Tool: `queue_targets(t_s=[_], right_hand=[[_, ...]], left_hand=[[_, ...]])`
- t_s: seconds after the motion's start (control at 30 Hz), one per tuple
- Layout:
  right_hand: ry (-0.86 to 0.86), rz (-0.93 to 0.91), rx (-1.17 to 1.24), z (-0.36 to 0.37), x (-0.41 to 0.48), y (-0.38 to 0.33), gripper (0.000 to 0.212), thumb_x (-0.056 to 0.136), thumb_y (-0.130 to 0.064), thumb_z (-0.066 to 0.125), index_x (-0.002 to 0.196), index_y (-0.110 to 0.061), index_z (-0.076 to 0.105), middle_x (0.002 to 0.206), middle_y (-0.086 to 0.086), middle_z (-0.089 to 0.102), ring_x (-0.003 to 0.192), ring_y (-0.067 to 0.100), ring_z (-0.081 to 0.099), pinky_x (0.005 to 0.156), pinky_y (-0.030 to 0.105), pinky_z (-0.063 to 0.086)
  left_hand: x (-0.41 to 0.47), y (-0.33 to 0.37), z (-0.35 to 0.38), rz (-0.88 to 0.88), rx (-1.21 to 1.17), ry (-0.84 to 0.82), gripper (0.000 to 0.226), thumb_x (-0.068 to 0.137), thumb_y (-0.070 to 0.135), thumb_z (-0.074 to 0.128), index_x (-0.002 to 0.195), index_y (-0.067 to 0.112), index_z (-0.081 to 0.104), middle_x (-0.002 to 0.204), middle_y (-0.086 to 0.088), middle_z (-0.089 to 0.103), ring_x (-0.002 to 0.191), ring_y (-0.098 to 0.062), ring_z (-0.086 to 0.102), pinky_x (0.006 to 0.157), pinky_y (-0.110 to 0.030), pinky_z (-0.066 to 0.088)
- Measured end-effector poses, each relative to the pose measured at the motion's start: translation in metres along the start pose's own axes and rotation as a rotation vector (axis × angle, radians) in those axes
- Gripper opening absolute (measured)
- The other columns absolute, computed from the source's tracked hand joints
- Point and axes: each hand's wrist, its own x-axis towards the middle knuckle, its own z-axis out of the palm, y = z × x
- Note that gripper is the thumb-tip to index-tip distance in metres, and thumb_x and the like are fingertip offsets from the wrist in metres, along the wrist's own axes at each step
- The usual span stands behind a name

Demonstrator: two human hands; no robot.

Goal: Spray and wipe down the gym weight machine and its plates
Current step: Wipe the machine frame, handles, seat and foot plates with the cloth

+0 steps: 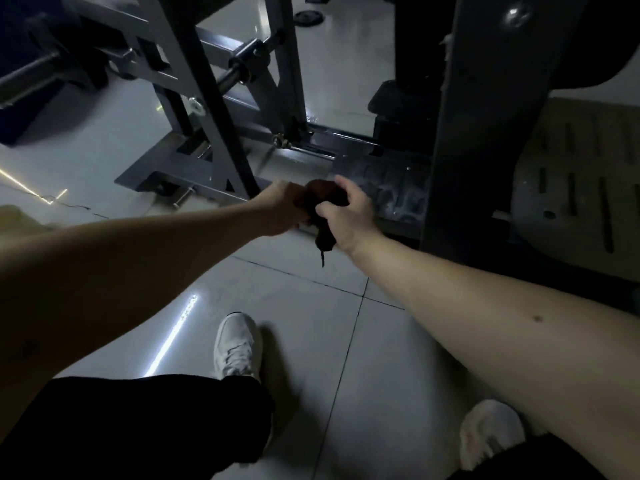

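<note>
- Both bare arms reach forward and meet over the floor near the base of the weight machine (207,109), a dark grey steel frame of slanted beams and crossbars at the far left and centre.
- The left hand (282,211) closes on the left side of a dark, bunched cloth (325,199); its fingers are hidden behind the cloth, wrapped into it.
- The right hand (349,216) grips the same cloth from the right, its fingers (323,210) curled tight into the fabric, with the thumb raised above it.
- A tail of the cloth hangs down between the two wrists, with a thin thread dangling at its end.
- Just beyond the hands lies a dark ribbed footplate (391,188) with a wet sheen, at the foot of a broad dark upright (485,116) on the right.
- A silver bar (31,77) juts out at the far left of the frame.
- A round dark plate (308,18) lies on the floor far behind the frame.
- The tiled floor (346,341) is pale and glossy, showing streaks of reflected light.
- Two white sneakers, left (237,344) and right (491,431), stand on the near tiles below black trouser legs.
</note>
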Motion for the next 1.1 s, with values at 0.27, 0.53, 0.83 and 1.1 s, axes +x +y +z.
queue_targets(t_s=[0.27,0.53,0.83,1.1], right_hand=[[0.303,-0.085,-0.874,0.002,0.058,0.022,0.057,0.100,-0.021,0.050,0.156,-0.025,0.037,0.150,0.002,0.047,0.142,0.027,0.032,0.114,0.050,0.030],[0.221,-0.059,-1.212,0.010,0.137,0.020,0.060,0.105,-0.028,0.039,0.161,-0.023,0.021,0.159,0.003,0.039,0.157,0.026,0.004,0.122,0.052,0.007],[0.271,-0.181,-1.170,0.012,0.119,0.038,0.055,0.105,-0.027,0.038,0.159,-0.020,0.032,0.151,0.006,0.050,0.156,0.026,0.011,0.124,0.051,0.007],[0.289,-0.158,-1.182,0.007,0.036,0.053,0.050,0.105,-0.027,0.049,0.154,-0.025,0.041,0.146,0.003,0.058,0.155,0.024,0.015,0.121,0.048,0.012]], left_hand=[[0.051,-0.022,-0.003,-0.035,-0.054,-0.017,0.022,0.095,0.016,0.068,0.117,0.013,0.072,0.100,-0.008,0.074,0.086,-0.024,0.073,0.082,-0.039,0.063],[0.096,-0.030,0.001,0.003,-0.249,-0.054,0.006,0.086,0.014,0.079,0.090,0.015,0.074,0.067,0.004,0.068,0.048,0.001,0.060,0.056,-0.021,0.053],[0.106,-0.030,-0.002,-0.048,-0.252,-0.150,0.022,0.084,0.015,0.083,0.101,0.009,0.072,0.084,-0.012,0.074,0.065,-0.016,0.067,0.065,-0.028,0.061],[0.108,-0.020,-0.004,-0.022,-0.166,-0.151,0.014,0.089,0.011,0.077,0.099,0.006,0.068,0.087,-0.016,0.074,0.065,-0.019,0.066,0.060,-0.028,0.058]])
